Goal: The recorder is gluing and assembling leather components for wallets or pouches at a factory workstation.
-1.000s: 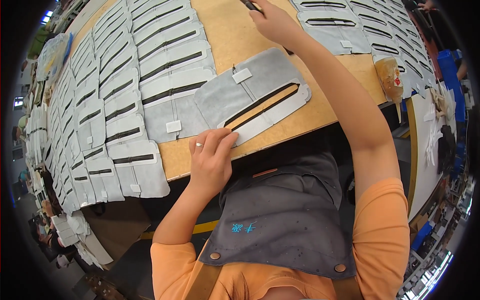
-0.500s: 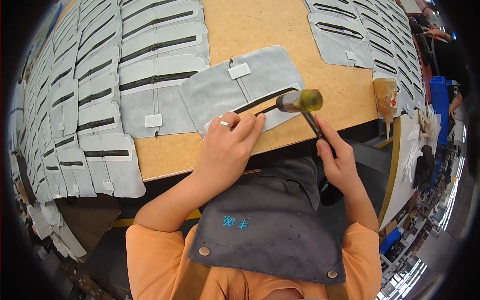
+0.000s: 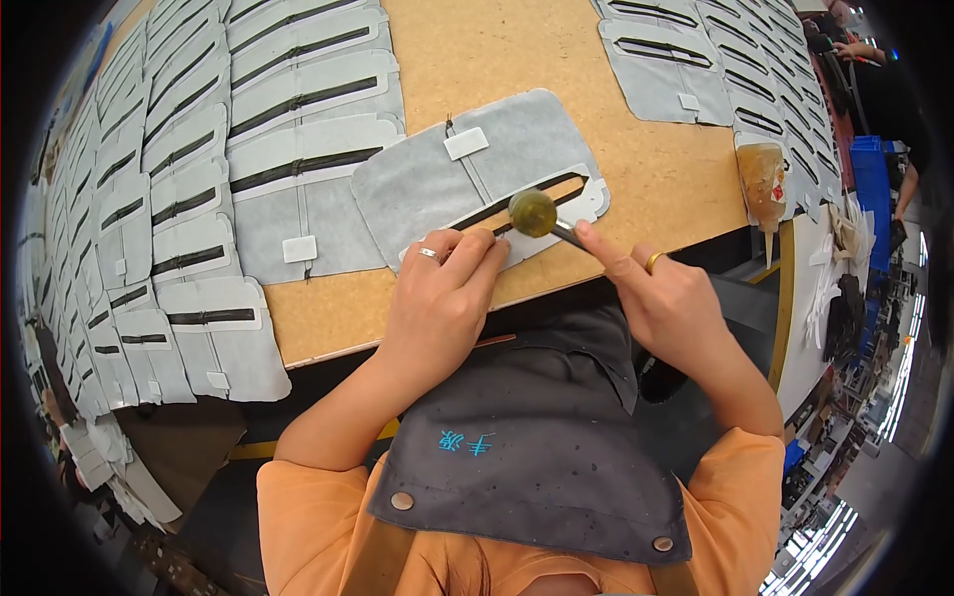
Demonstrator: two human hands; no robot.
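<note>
A grey panel [image 3: 417, 184] with a white tab and a long slot edged in black lies tilted near the table's front edge. My left hand [image 3: 444, 296] is on its near left edge, fingers bent and pressed together by the slot's end; the thumb is mostly hidden. In my right hand [image 3: 668, 298] is a mallet [image 3: 535, 213] with a yellowish, see-through striking face, held by its dark handle, index finger stretched along it. The mallet's head is over the slot, just right of my left fingertips, and covers part of it. Whether it touches the panel, I cannot tell.
Overlapping rows of similar grey panels [image 3: 328, 228] cover the table's left side, with more panels [image 3: 661, 84] at the far right. A bottle of amber liquid [image 3: 761, 184] lies at the right, its nozzle over the table edge. Another person's arm [image 3: 860, 50] shows at the far right.
The mallet's head has swung down and left toward my left fingertips. My right hand has turned, its index finger now along the handle. My left hand stays nearly in place on the panel.
</note>
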